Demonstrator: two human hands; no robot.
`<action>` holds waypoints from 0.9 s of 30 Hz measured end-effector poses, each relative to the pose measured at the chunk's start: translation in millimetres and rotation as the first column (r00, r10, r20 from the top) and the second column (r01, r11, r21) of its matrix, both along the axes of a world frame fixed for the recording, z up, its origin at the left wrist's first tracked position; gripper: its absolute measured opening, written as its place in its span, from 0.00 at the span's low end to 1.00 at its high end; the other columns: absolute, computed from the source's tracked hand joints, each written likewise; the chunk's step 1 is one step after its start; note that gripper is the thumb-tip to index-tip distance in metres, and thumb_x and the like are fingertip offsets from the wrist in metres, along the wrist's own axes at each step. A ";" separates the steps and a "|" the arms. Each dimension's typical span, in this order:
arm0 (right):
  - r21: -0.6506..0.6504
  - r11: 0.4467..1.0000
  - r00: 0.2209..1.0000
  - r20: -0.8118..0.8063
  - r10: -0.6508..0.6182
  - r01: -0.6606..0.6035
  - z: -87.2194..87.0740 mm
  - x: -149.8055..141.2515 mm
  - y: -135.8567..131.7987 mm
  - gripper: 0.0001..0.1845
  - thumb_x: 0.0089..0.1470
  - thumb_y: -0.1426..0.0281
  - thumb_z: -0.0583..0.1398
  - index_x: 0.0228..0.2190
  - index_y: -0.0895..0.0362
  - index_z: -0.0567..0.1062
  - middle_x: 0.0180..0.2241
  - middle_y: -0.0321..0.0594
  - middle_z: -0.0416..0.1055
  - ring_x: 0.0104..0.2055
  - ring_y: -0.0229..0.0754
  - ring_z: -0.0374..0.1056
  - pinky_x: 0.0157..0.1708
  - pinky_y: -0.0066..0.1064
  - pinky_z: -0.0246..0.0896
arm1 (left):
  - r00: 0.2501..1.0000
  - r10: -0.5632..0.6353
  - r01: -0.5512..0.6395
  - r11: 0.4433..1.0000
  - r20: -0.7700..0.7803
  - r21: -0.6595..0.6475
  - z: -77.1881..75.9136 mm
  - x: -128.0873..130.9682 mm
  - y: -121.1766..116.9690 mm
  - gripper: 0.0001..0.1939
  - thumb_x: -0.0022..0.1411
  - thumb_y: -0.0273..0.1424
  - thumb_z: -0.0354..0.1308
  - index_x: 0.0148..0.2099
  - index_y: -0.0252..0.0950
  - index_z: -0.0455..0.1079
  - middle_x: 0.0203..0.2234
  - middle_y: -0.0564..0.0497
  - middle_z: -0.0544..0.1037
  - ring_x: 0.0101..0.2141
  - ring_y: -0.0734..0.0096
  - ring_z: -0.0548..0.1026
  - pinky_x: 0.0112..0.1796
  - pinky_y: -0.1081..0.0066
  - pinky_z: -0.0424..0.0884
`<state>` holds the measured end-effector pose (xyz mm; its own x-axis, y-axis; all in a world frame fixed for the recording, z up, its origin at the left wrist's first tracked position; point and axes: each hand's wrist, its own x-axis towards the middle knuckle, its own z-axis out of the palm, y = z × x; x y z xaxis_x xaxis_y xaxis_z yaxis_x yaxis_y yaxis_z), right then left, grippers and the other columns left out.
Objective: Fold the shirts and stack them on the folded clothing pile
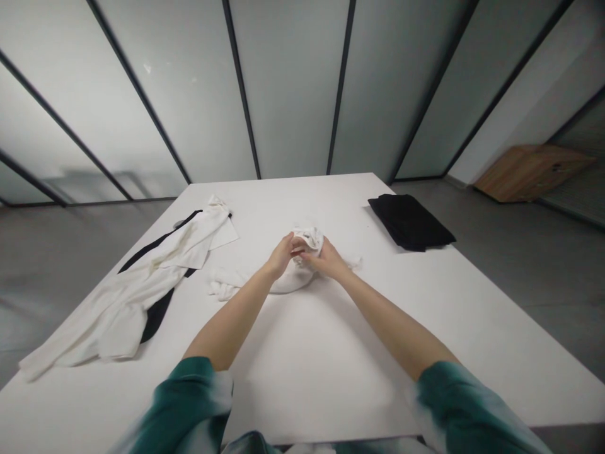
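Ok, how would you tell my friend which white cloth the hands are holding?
Find the big white table and look at its middle. There, a bunched white cloth sits between the person's left hand and right hand. It's the only cloth being held, unlike the long white garment spread out on the left and the folded black cloth on the right.

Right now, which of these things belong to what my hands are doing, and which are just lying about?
In use: left hand and right hand, both on the white cloth bundle.

Lying about: white garment over a black garment, folded black cloth, white table, wooden board on the floor.
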<state>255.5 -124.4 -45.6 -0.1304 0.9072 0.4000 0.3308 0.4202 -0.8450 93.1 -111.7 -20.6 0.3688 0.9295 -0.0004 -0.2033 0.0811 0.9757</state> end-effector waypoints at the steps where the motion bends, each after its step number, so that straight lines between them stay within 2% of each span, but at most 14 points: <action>1: -0.045 0.999 0.999 -0.053 -0.002 -0.001 -0.5 0.9 0.7 0.23 0.44 0.60 0.64 0.43 0.54 0.77 0.46 0.44 0.77 0.51 0.52 0.70 0.53 0.45 0.62 | 0.998 -0.041 0.042 0.999 -0.045 0.019 0.0 -1.8 -0.7 0.26 0.60 0.52 0.48 0.32 0.35 0.74 0.31 0.44 0.80 0.40 0.59 0.77 0.41 0.64 0.71; 2: -0.102 0.995 0.994 -0.112 0.004 -0.016 -0.3 2.3 1.0 0.21 0.44 0.61 0.63 0.42 0.54 0.78 0.45 0.43 0.78 0.51 0.53 0.70 0.54 0.47 0.62 | 0.995 -0.025 0.029 0.999 -0.100 0.043 -0.5 -4.4 -0.5 0.26 0.60 0.52 0.48 0.31 0.35 0.73 0.30 0.44 0.80 0.39 0.59 0.77 0.41 0.63 0.71; 4: -0.214 0.972 0.975 -0.218 0.047 -0.094 2.3 5.6 -0.5 0.19 0.43 0.61 0.62 0.38 0.55 0.80 0.41 0.41 0.79 0.50 0.54 0.71 0.55 0.47 0.62 | 0.966 0.150 -0.123 0.983 -0.210 0.136 -2.3 -10.8 2.6 0.22 0.58 0.50 0.51 0.31 0.36 0.72 0.31 0.44 0.79 0.38 0.59 0.77 0.40 0.62 0.71; 6: -0.292 0.937 0.949 -0.298 0.098 -0.189 8.1 8.5 -4.4 0.17 0.40 0.63 0.62 0.35 0.55 0.81 0.37 0.40 0.80 0.47 0.54 0.73 0.53 0.47 0.63 | 0.907 0.327 -0.252 0.927 -0.264 0.279 -3.9 -16.7 7.5 0.19 0.54 0.48 0.58 0.37 0.36 0.71 0.39 0.43 0.79 0.43 0.58 0.76 0.42 0.62 0.71; 7: -0.323 0.920 0.936 -0.334 0.107 -0.220 12.0 9.8 -6.8 0.17 0.39 0.63 0.62 0.34 0.54 0.81 0.36 0.40 0.80 0.46 0.54 0.73 0.51 0.46 0.65 | 0.900 0.342 -0.246 0.911 -0.271 0.332 -4.1 -18.8 9.7 0.22 0.52 0.47 0.61 0.42 0.37 0.71 0.45 0.42 0.78 0.48 0.56 0.74 0.44 0.61 0.70; 8: -0.352 0.905 0.925 -0.366 0.102 -0.240 16.6 11.0 -9.1 0.18 0.38 0.64 0.61 0.34 0.54 0.81 0.34 0.40 0.80 0.44 0.54 0.73 0.49 0.45 0.66 | 0.915 0.295 -0.186 0.914 -0.276 0.360 -3.8 -20.2 11.5 0.26 0.49 0.48 0.63 0.46 0.37 0.71 0.50 0.41 0.76 0.52 0.55 0.71 0.47 0.61 0.69; 10: -0.396 0.880 0.905 -0.418 0.081 -0.261 26.8 14.4 -12.6 0.18 0.35 0.66 0.61 0.33 0.54 0.81 0.33 0.41 0.80 0.42 0.54 0.74 0.44 0.44 0.69 | 0.955 0.066 0.040 0.936 -0.288 0.349 -1.4 -20.8 12.8 0.32 0.48 0.51 0.65 0.50 0.37 0.70 0.55 0.40 0.73 0.56 0.53 0.68 0.51 0.60 0.67; 13: -0.385 0.881 0.873 -0.484 0.059 -0.274 42.6 24.5 -13.1 0.16 0.33 0.67 0.61 0.30 0.55 0.80 0.31 0.43 0.79 0.39 0.53 0.74 0.38 0.40 0.69 | 0.917 -0.262 0.343 0.904 -0.302 0.257 3.8 -17.4 10.3 0.31 0.48 0.53 0.65 0.46 0.34 0.72 0.44 0.42 0.78 0.47 0.55 0.74 0.46 0.62 0.69; 14: -0.362 0.892 0.866 -0.497 0.060 -0.269 47.3 29.4 -12.0 0.15 0.34 0.67 0.61 0.29 0.55 0.79 0.31 0.44 0.79 0.38 0.52 0.74 0.37 0.39 0.69 | 0.896 -0.318 0.394 0.892 -0.309 0.224 5.1 -15.7 9.2 0.30 0.47 0.51 0.67 0.45 0.34 0.73 0.39 0.45 0.78 0.42 0.58 0.75 0.43 0.64 0.70; 16: -0.323 0.915 0.870 -0.489 0.058 -0.243 54.6 41.1 -7.8 0.13 0.36 0.64 0.62 0.29 0.54 0.77 0.30 0.44 0.78 0.37 0.51 0.73 0.35 0.38 0.68 | 0.881 -0.347 0.416 0.892 -0.322 0.175 6.4 -12.6 8.3 0.24 0.46 0.45 0.69 0.40 0.34 0.72 0.32 0.50 0.76 0.35 0.64 0.74 0.36 0.68 0.68; 18: -0.301 0.933 0.895 -0.443 0.048 -0.199 58.3 54.2 -1.8 0.12 0.38 0.61 0.62 0.28 0.53 0.76 0.29 0.43 0.76 0.36 0.49 0.72 0.35 0.37 0.66 | 0.906 -0.274 0.343 0.922 -0.324 0.180 6.5 -10.9 10.5 0.17 0.47 0.41 0.67 0.34 0.35 0.69 0.26 0.54 0.72 0.29 0.70 0.70 0.32 0.71 0.65; 20: -0.280 0.950 0.924 -0.381 0.024 -0.140 58.5 67.8 5.1 0.12 0.38 0.61 0.62 0.28 0.53 0.74 0.27 0.41 0.74 0.34 0.47 0.70 0.35 0.37 0.63 | 0.951 -0.120 0.191 0.952 -0.286 0.238 7.6 -11.6 15.6 0.13 0.49 0.37 0.64 0.30 0.36 0.65 0.22 0.58 0.67 0.27 0.74 0.66 0.31 0.73 0.61; 23: -0.231 0.973 0.971 -0.234 -0.042 -0.014 56.5 86.6 13.3 0.10 0.37 0.62 0.60 0.24 0.54 0.71 0.22 0.36 0.69 0.30 0.43 0.64 0.33 0.34 0.59 | 0.979 0.082 -0.023 0.954 -0.187 0.299 13.7 -17.0 25.4 0.10 0.49 0.33 0.59 0.29 0.38 0.59 0.22 0.59 0.64 0.26 0.76 0.63 0.30 0.75 0.60; 27: -0.151 0.981 0.993 0.016 -0.118 0.119 57.6 99.0 13.3 0.07 0.37 0.63 0.57 0.20 0.54 0.68 0.20 0.32 0.63 0.27 0.40 0.58 0.29 0.31 0.52 | 0.973 0.181 -0.129 0.943 -0.146 0.306 25.4 -26.2 35.2 0.11 0.47 0.30 0.57 0.30 0.39 0.56 0.23 0.59 0.65 0.25 0.77 0.62 0.28 0.76 0.58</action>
<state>354.5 -111.1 12.1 -0.0209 0.9664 0.2564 0.3769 0.2451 -0.8932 66.9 -76.5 4.8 0.2385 0.9436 0.2298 -0.0197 -0.2319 0.9726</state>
